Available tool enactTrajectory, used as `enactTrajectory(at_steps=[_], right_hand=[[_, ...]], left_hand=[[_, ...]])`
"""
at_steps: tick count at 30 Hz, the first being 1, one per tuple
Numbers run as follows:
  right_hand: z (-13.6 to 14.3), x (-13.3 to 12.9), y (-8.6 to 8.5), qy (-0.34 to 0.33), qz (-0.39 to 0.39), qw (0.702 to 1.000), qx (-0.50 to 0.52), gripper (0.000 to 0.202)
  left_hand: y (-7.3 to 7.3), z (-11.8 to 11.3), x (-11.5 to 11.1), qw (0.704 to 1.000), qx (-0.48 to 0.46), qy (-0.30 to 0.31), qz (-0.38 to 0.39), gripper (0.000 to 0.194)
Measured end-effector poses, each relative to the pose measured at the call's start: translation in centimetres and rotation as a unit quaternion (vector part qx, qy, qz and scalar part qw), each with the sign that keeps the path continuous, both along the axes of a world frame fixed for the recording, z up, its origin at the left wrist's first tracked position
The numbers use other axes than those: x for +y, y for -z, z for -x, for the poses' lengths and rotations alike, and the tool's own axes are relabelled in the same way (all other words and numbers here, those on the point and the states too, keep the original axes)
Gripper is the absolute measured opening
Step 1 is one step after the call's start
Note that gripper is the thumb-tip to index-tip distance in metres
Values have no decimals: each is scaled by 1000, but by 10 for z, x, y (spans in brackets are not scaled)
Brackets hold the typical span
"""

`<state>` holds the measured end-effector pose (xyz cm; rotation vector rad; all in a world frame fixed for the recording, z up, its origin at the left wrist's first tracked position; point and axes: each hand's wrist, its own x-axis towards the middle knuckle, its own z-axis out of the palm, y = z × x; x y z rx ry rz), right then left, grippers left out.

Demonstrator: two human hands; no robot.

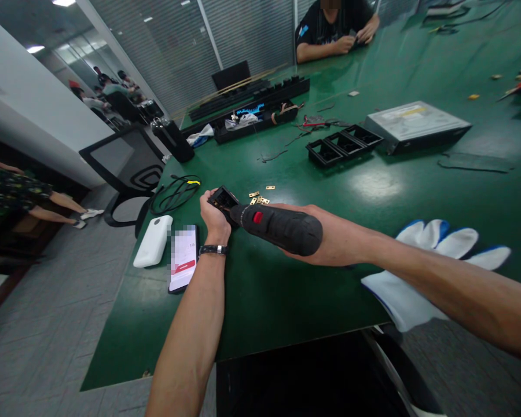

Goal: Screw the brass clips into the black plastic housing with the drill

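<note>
My left hand (216,219) is closed around a small black frame-like part (224,198), holding it over the green table (260,313). A black power driver (282,229) with a red button is gripped in my right hand (325,234). Its front end points left and reaches the black part; the exact tip is hard to make out. Several small brass plates (260,200) lie just beyond the driver.
Left of my left wrist lie a phone (184,258) and a white power bank (153,241), with a coiled cable (176,194) behind. White gloves (417,295) lie under my right forearm. Farther back are a black tray (342,145), a metal box (419,124) and a seated person.
</note>
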<state>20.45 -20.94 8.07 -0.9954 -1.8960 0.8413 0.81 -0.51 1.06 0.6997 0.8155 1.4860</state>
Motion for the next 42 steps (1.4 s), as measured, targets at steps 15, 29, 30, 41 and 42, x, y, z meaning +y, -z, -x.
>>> enactTrajectory(at_steps=[15, 29, 30, 41, 42], right_hand=[[0, 1, 1, 3, -3, 1000, 0, 74], [-1, 1, 0, 1, -6, 1000, -10, 69], [-1, 1, 0, 1, -7, 1000, -10, 69], [0, 0, 1, -6, -4, 1000, -1, 76], [0, 0, 0, -6, -6, 1000, -2, 76]], left_hand=[[0, -1, -1, 1000, -21, 2, 2, 22], [1, -1, 1, 1000, -16, -4, 5, 23], [1, -1, 1, 1000, -14, -6, 4, 23], [-2, -2, -2, 1000, -4, -8, 2, 23], [-3, -2, -2, 1000, -6, -10, 2, 23]])
